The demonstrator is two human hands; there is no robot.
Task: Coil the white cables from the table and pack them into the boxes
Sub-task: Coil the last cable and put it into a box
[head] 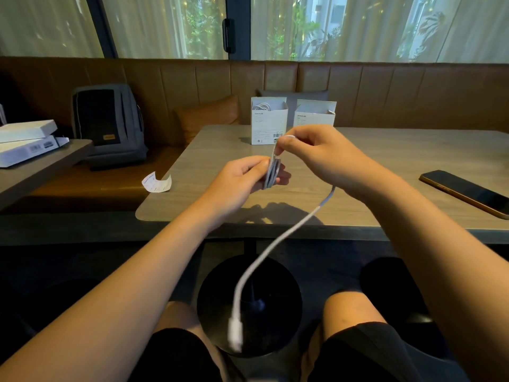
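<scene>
The left hand [242, 175] is curled round a small flat bundle of loops of the white cable [271, 172], thumb on the near face and fingertips behind, so the coil stands on edge above the surface [385, 166], its flat side turned left and right and its long way running roughly up and down. Just to the right, the right hand [316, 153] pinches the top of a loop between thumb and forefinger, above the coil and close to touching the other hand. From under that hand the loose tail drops toward me, off the near edge of the surface and down between the knees, ending in a white plug [235, 333] that points downward and looks blurred, as though swinging. I would judge the cable light and limp, with just enough spring to push the loops open if the pinch slackens; its smooth jacket may slide, so the sensible hold is across all the turns at once, the way the left hand has them, with the tail fed in near the coil and not by the plug. Farther back stand two open white boxes, the left box [268, 125] already showing a coil inside, the right box [314, 115] beside it, its contents hidden from here.
</scene>
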